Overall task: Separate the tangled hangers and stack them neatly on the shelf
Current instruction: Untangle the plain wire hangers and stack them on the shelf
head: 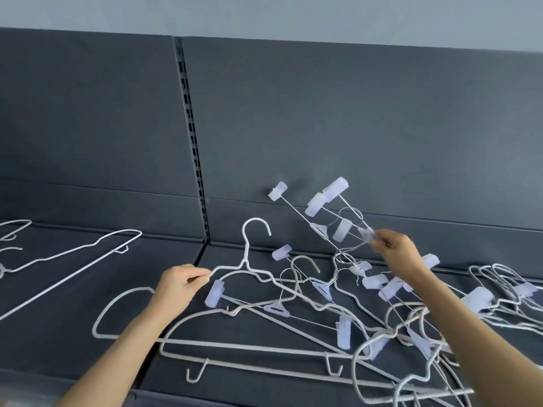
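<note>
The dark grey shelf (58, 318) carries a tangled heap of white hangers (343, 331) at right and a few single hangers (125, 230) at left

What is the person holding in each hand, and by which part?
The left hand pinches a white wire hanger at its shoulder end. The right hand grips a lifted clip hanger by the clip at its near end.

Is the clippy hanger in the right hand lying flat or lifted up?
Lifted up: the right hand pinches the clip hanger, and its clips tilt above the shelf.
</note>
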The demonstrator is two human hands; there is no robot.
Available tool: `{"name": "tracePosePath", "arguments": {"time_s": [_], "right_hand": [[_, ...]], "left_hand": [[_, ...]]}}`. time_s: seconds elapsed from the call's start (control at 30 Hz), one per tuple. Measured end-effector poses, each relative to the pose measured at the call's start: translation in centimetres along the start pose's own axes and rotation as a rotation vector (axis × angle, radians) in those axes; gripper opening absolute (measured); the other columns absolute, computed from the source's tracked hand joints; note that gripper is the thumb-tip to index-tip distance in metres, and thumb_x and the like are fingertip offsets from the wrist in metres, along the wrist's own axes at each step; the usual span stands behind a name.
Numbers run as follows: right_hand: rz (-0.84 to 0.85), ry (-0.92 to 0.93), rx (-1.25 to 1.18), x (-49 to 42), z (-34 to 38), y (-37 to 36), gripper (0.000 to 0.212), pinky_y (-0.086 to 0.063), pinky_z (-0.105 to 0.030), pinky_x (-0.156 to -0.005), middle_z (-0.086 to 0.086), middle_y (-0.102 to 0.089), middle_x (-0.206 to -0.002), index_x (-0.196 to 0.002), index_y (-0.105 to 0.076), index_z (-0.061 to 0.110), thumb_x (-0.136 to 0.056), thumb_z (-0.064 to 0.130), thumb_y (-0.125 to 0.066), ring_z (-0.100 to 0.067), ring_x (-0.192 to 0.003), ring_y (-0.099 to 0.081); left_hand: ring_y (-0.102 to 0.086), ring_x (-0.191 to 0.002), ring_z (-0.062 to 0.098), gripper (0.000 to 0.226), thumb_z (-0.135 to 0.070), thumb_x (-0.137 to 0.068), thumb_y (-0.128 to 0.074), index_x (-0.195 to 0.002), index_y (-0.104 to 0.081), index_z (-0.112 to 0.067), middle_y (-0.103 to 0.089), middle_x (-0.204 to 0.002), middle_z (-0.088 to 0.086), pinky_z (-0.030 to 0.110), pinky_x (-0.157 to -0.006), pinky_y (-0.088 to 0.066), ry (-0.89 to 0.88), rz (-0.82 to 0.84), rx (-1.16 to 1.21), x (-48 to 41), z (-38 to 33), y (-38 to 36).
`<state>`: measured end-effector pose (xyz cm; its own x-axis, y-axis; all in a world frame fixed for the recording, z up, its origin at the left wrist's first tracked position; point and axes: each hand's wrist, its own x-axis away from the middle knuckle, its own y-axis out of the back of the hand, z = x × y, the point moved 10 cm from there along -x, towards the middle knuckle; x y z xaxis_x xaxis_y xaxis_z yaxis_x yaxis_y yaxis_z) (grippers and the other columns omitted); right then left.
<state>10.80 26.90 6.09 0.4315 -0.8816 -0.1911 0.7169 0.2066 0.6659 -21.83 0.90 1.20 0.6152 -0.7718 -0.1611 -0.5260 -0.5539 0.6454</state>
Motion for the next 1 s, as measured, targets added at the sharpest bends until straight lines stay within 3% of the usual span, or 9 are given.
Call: {"name": "tracePosePath", "arguments": {"time_s": [0.1, 0.27, 0.33, 0.43, 0.6, 0.7, 0.77, 0.9, 1.0], "right_hand": [[-0.007, -0.105, 0.104, -0.3, -1.7, 0.5, 0.031, -0.037, -0.033, -0.060, 0.002, -0.044, -0.057, -0.073, -0.054, 0.023, -0.086, 0.050, -0.050, -0.022, -0.059, -0.042], [0.132, -0.162, 0.560, -0.4, -1.6, -2.0, 0.037, -0.035, -0.038, -0.087, -0.007, -0.064, -0.085, -0.104, -0.058, 0.020, -0.094, 0.045, -0.033, -0.029, -0.089, -0.056], [0.162, -0.129, 0.672, -0.8, -0.8, -3.1, 0.036, -0.030, -0.042, -0.100, -0.010, -0.060, -0.118, -0.126, -0.047, 0.023, -0.095, 0.037, -0.034, -0.029, -0.114, -0.050], [0.160, -0.089, 0.758, -1.2, 0.4, -4.3, 0.041, -0.027, -0.044, -0.107, -0.012, -0.052, -0.130, -0.134, -0.038, 0.020, -0.094, 0.027, -0.037, -0.031, -0.124, -0.043], [-0.036, 0.149, 0.619, 0.0, 6.5, -3.8, 0.025, -0.038, -0.038, -0.091, -0.016, -0.060, -0.113, -0.110, -0.055, 0.007, -0.092, 0.020, -0.044, -0.035, -0.109, -0.051], [0.043, 0.316, 0.409, 2.8, 11.1, -4.9, 0.026, -0.043, -0.038, -0.080, -0.015, -0.063, -0.100, -0.105, -0.059, 0.004, -0.093, 0.022, -0.044, -0.036, -0.097, -0.056], [0.185, 0.399, 0.360, 5.1, 13.2, -6.9, 0.038, -0.043, -0.038, -0.087, -0.011, -0.063, -0.109, -0.116, -0.056, 0.008, -0.092, 0.035, -0.045, -0.031, -0.105, -0.055], [0.353, 0.524, 0.619, 8.6, 14.3, -10.7, 0.113, -0.031, -0.041, -0.107, -0.001, -0.046, -0.137, -0.142, -0.024, 0.018, -0.057, 0.091, -0.016, -0.023, -0.129, -0.040], [0.250, 0.672, 0.790, 9.5, 15.3, -12.3, 0.120, -0.051, -0.044, -0.086, 0.001, -0.066, -0.105, -0.129, -0.046, 0.010, -0.043, 0.093, -0.030, -0.022, -0.102, -0.064]], "left_hand": [[-0.062, -0.075, 0.025, 0.013, -0.001, -0.081, -0.065, -0.090, -0.074, -0.004, -0.067, -0.075, 0.003, 0.008, -0.066, -0.041, -0.015, 0.003, 0.015, -0.1, -0.5, 0.5], [-0.064, -0.086, 0.028, 0.014, -0.003, -0.082, -0.064, -0.093, -0.073, -0.005, -0.069, -0.083, 0.008, 0.015, -0.073, -0.042, -0.056, 0.023, 0.030, -0.2, -2.4, 1.7], [-0.064, -0.088, 0.027, 0.015, -0.003, -0.082, -0.064, -0.095, -0.072, -0.004, -0.069, -0.085, 0.008, 0.007, -0.072, -0.041, -0.077, 0.021, 0.029, -0.2, -3.2, 2.6], [-0.063, -0.085, 0.018, 0.017, -0.002, -0.083, -0.063, -0.098, -0.071, -0.002, -0.068, -0.085, 0.001, -0.004, -0.068, -0.038, -0.071, 0.006, 0.029, 0.0, -3.7, 4.4], [-0.061, -0.084, 0.014, 0.018, -0.002, -0.083, -0.062, -0.099, -0.070, -0.001, -0.066, -0.082, -0.009, 0.011, -0.077, -0.042, -0.035, -0.083, 0.025, 0.8, -3.9, 7.9], [-0.060, -0.089, 0.016, 0.019, 0.000, -0.083, -0.062, -0.101, -0.069, 0.001, -0.068, -0.092, 0.002, 0.024, -0.086, -0.040, -0.009, -0.119, 0.039, 1.2, -4.0, 9.0], [-0.060, -0.086, 0.017, 0.019, 0.000, -0.083, -0.062, -0.100, -0.070, 0.000, -0.068, -0.091, 0.003, 0.026, -0.086, -0.041, 0.000, -0.124, 0.049, 1.6, -4.1, 9.2], [-0.056, -0.076, 0.020, 0.012, 0.000, -0.083, -0.061, -0.084, -0.073, -0.003, -0.063, -0.074, 0.007, 0.033, -0.081, -0.043, 0.029, -0.133, 0.041, 2.8, -4.0, 10.4], [-0.060, -0.073, 0.016, 0.013, 0.001, -0.083, -0.061, -0.088, -0.072, 0.000, -0.066, -0.076, 0.007, 0.033, -0.083, -0.045, 0.069, -0.171, 0.043, 4.3, -3.0, 12.3]]}}
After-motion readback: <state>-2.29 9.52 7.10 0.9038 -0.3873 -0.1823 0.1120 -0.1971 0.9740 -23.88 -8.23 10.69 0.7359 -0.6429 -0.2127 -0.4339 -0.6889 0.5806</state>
